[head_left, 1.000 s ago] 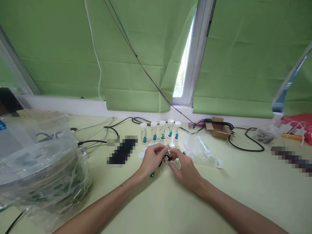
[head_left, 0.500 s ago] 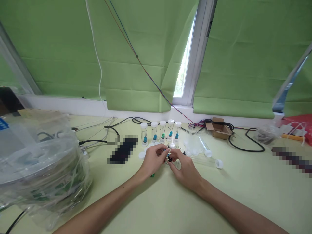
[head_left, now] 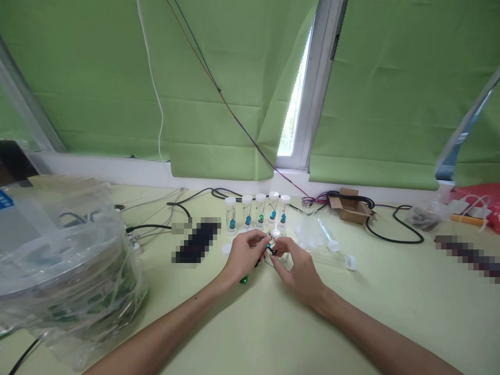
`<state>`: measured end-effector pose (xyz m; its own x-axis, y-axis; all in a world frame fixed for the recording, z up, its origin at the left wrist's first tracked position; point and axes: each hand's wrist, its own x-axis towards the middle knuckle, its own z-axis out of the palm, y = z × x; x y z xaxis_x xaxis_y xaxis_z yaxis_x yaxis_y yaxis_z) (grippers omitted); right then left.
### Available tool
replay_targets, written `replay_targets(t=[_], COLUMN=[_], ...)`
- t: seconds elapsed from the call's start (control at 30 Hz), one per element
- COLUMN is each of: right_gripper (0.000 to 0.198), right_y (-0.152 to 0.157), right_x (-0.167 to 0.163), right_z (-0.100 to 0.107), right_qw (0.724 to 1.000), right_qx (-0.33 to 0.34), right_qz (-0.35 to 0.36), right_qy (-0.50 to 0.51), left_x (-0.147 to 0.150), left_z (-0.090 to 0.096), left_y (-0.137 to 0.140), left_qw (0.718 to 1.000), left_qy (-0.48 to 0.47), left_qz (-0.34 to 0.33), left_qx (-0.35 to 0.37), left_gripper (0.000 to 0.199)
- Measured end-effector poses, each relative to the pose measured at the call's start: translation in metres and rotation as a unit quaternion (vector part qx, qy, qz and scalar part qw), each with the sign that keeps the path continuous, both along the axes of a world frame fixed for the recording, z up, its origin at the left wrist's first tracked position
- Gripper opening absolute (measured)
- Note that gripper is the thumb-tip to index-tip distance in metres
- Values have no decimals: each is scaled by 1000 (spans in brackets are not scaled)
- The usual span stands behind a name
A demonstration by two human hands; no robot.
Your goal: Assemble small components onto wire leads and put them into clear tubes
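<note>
My left hand (head_left: 247, 254) is closed in a pinch at the middle of the table, fingertips on a small black-and-blue part (head_left: 270, 250) with thin wire. Across from it, my right hand (head_left: 296, 263) pinches the black end of the same part; its exact kind is too small to tell. A small green piece (head_left: 244, 280) lies on the table below my left wrist. Behind the hands stand several clear tubes with white caps (head_left: 247, 211), each holding a blue or green piece with wires. A white cap (head_left: 226, 249) lies left of my left hand.
Clear empty tubes (head_left: 332, 260) and a clear plastic bag (head_left: 308, 229) lie right of the hands. Farther back are a small cardboard box (head_left: 353, 208) and black cables (head_left: 402, 239). A large plastic-wrapped reel (head_left: 70, 281) fills the left side. A blurred-out dark object (head_left: 199, 240) lies nearer.
The black part between my fingertips has turned and now points down to the right. My right hand has shifted slightly; a dark bit shows below my left fingers.
</note>
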<state>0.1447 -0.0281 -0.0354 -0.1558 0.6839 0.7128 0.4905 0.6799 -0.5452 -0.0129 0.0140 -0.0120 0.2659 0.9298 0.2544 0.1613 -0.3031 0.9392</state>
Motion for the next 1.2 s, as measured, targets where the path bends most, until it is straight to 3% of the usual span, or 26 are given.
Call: replay_targets(t=[0.77, 1.2], right_gripper=[24, 15], right_y=[-4, -3], right_x=[-1, 0], right_z=[6, 7], right_qw=[999, 995], right_qx=[-32, -43], right_qz=[21, -11], right_qy=[28, 91], left_x=[1, 4], left_z=[1, 10], left_y=[-2, -7], left_qw=[1000, 993], left_qy=[-23, -100], left_qz=[-8, -27], left_qx=[5, -52], left_gripper=[27, 26])
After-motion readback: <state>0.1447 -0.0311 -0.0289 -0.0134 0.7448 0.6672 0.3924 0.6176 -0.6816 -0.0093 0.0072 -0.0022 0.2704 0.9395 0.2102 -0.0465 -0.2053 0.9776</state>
